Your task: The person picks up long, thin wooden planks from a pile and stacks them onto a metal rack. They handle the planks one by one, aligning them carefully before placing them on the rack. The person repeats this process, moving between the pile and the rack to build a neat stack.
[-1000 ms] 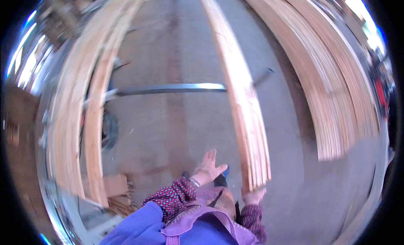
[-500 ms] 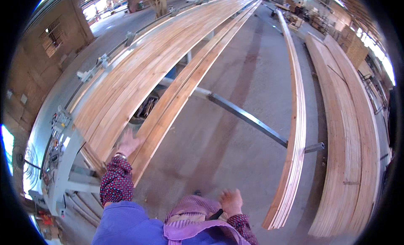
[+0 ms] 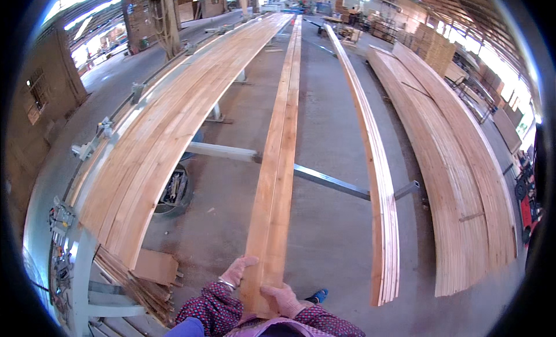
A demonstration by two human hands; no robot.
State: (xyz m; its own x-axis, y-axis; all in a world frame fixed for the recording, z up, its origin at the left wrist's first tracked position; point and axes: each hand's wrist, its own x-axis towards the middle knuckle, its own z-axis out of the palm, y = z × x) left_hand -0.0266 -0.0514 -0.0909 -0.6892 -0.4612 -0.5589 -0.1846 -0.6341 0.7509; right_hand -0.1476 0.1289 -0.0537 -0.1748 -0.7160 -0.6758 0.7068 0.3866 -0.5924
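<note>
Two long, narrow wooden boards (image 3: 271, 192), lying side by side, run from just before my body far into the hall. My left hand (image 3: 236, 272) is closed around their left edge near the close end. Lower down, my right hand (image 3: 282, 299) grips the right edge, its thumb on top and its other fingers mostly hidden underneath. Part way along, the boards cross a metal crossbar (image 3: 330, 179). A stack of long narrow boards (image 3: 379, 221) rests on the same bar to the right, apart from the held pair.
On the left, a long machine bed with metal clamps (image 3: 104, 127) carries a row of wide boards (image 3: 156, 134). Beneath it are a round bin (image 3: 175, 189), a cardboard piece (image 3: 156, 266) and wood strips (image 3: 136, 288). Larger board stacks (image 3: 446, 192) stand far right.
The pair of boards has moved right, away from the boards on the machine bed. My left hand has moved right with it, and my right hand has taken hold of its right edge.
</note>
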